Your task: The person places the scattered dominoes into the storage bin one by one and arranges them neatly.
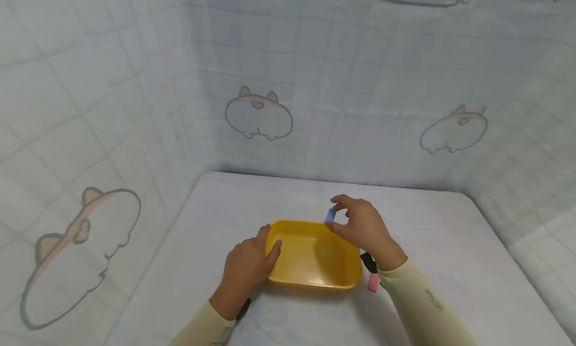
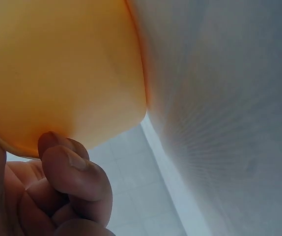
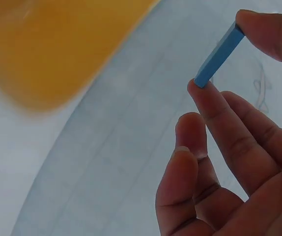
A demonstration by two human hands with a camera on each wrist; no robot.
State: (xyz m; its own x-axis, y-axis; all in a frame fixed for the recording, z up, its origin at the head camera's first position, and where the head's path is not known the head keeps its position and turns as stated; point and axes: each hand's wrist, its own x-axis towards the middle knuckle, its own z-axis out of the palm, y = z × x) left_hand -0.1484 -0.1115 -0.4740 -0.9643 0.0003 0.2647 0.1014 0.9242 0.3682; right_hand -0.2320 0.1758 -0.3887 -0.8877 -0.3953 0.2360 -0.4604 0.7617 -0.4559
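Observation:
A yellow plastic basin (image 1: 310, 287) with rounded corners sits on the white-covered table. At its left end my left hand (image 1: 247, 261) grips the rim, thumb over the inside and fingers curled against the outer wall (image 2: 82, 73). My right hand (image 1: 368, 228) is over the basin's far right corner. Between its thumb and a fingertip it pinches a small flat blue block (image 3: 220, 56) by the two ends, and its other fingers are bent below. From the head, the blue block (image 1: 330, 215) appears just beyond the basin's far rim.
A pink block (image 1: 373, 282) lies on the table right of the basin, beside my right forearm. A bit of something green (image 1: 383, 285) peeks out there, mostly hidden by the sleeve. Patterned cloth walls (image 1: 351, 86) rise behind the table and at both sides.

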